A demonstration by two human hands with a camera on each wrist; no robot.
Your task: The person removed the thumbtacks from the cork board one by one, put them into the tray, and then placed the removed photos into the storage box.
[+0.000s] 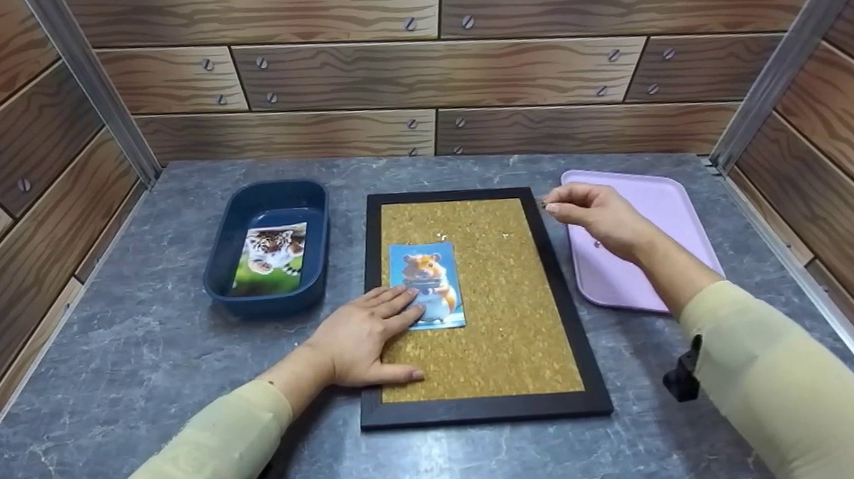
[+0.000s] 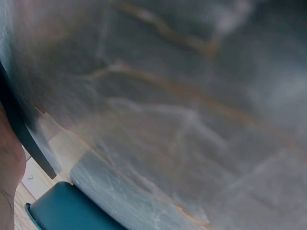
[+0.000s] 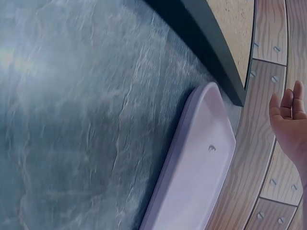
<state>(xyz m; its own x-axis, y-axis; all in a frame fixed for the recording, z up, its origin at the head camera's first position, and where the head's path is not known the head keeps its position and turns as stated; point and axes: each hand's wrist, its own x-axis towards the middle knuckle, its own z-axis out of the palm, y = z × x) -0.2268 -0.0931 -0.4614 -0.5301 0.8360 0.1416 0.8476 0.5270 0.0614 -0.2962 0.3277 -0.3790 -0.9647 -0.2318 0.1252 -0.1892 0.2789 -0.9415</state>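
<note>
A corkboard [image 1: 509, 339] in a black frame lies flat in the middle of the table. On its left half is a picture card of a hamster [image 1: 440, 272] with a blue background. My left hand [image 1: 370, 334] rests on the board, its straight fingers touching the card's lower left and the thumb on the cork. Over the near left corner of the pink tray, my right hand [image 1: 606, 219] pinches a tiny shiny pin [image 1: 545, 203] between thumb and fingertips. Another small metallic pin [image 3: 211, 148] lies in the tray [image 3: 187, 191]. Two tiny glints show on the cork above the card.
Left of the board stands a dark blue bin [image 1: 220, 284] with a tiger cub picture card [image 1: 271, 262] in it. Wood-patterned panels [image 1: 430, 66] wall in the grey marbled table [image 1: 181, 377] at the back and sides.
</note>
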